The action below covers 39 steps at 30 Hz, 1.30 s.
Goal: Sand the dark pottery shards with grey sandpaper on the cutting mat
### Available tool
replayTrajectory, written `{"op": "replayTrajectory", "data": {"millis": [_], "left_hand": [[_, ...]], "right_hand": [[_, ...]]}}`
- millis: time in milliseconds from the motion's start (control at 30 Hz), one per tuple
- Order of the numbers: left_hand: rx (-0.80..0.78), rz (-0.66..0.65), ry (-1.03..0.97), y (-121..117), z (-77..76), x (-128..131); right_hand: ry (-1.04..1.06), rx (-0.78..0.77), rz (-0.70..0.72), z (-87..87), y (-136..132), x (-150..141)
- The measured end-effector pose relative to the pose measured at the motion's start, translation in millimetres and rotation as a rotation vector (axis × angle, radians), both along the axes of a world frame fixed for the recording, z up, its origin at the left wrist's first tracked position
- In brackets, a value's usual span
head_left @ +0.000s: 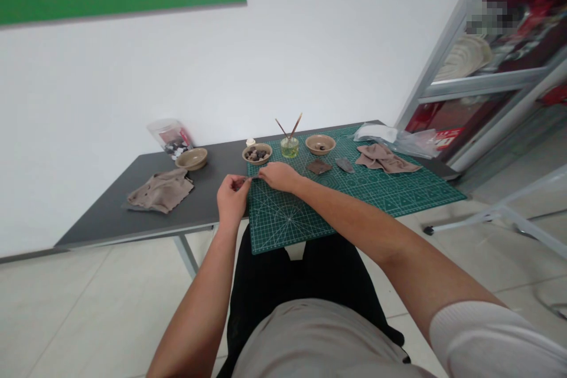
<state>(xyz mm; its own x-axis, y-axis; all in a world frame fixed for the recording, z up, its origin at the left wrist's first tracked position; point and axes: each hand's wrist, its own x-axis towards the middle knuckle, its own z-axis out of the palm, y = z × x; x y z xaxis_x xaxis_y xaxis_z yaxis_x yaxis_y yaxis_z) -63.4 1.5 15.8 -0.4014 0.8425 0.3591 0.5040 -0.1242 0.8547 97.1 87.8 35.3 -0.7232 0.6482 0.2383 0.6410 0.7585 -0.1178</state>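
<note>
Both left hand (232,196) and right hand (280,176) pinch a thin piece (256,177), apparently working it; continuing calls for steadiness.

A person's left hand (231,196) and right hand (280,176) pinch a thin dark strip (254,177) between them.
Under the right hand lies a green cutting mat (290,227); just beyond it stand a tan bowl of dark lumps (257,162) and a glass of yellow-green liquid (290,149) with two slender sticks (296,124). To its right are a brown flat piece (319,166), a grey oval piece (344,165) and a crumpled brown cloth (386,159). Left of the left hand, another brown cloth (163,190) lies near a clear jar (165,132).
</note>
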Motion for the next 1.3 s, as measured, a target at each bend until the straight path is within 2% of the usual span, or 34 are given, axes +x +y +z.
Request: {"op": "replayTrajectory", "data": {"millis": [100, 167, 267, 333, 500, 600, 700, 867, 967, 1133, 1300], "left_hand": [[0.026, 0.06, 0.072, -8, 7.9, -2], [0.046, 0.09, 0.116, -12, 13.0, -1], [0.021, -0.004, 0.009, -15, 16.9, 6], [0.007, -0.057, -0.038, -16, 16.3, 14], [-0.103, -0.232, -0.074, -15, 11.0, 39], [-0.167, -0.255, -0.024, -11, 10.1, 50], [-0.18, -0.249, 0.019, -6, 8.8, 56], [-0.184, -0.321, -0.018, 0, 0.6, 60], [-0.189, -0.336, 0.019, 0, -1.7, 61], [-0.124, -0.263, 0.343, -2, 1.5, 56], [-0.171, -0.385, 0.674, 1, -2.7, 51]], "right_hand": [[0.23, -0.039, -0.151, 4.9, -16, 4], [0.438, -0.124, -0.236, 6.6, -26, 11], [0.623, -0.317, -0.312, 2.9, -39, 24], [0.598, -0.347, -0.364, -3.8, -44, 33], [0.374, -0.247, -0.468, -19.3, -52, 50], [0.323, -0.196, -0.469, -20.7, -55, 56], [0.401, -0.134, -0.402, -20.9, -56, 62], [0.636, -0.299, -0.125, -26.8, -61, 68], [0.649, -0.327, -0.118, -29.3, -63, 69], [0.509, -0.255, -0.208, -25.8, -58, 70], [0.385, -0.192, -0.15, -26.6, -52, 67]]}}
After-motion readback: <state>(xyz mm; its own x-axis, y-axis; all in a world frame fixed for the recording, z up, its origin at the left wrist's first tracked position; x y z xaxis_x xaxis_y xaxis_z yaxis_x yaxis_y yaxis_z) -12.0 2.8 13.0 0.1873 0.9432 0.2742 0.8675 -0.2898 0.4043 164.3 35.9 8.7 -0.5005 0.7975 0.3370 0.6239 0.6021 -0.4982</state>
